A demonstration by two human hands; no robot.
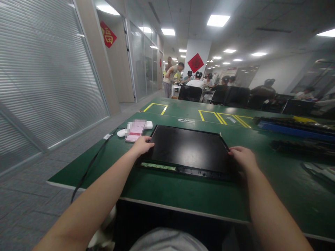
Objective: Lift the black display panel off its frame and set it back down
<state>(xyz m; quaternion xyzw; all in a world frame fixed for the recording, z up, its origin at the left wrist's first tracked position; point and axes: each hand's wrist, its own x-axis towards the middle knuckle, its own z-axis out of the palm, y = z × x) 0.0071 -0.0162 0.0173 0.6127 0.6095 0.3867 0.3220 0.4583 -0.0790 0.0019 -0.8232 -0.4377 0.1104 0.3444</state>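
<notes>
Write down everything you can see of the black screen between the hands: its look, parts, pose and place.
The screen is a dark, flat rectangle whose smooth face shows a blurred pale reflection and no picture. Thin dark edging borders it, and a narrow green circuit board sits along the left part of its near side. It lies face up, roughly flat, on or just over the green table. The left hand grips its left edge, thumb on top; the right hand touches its right edge.
</notes>
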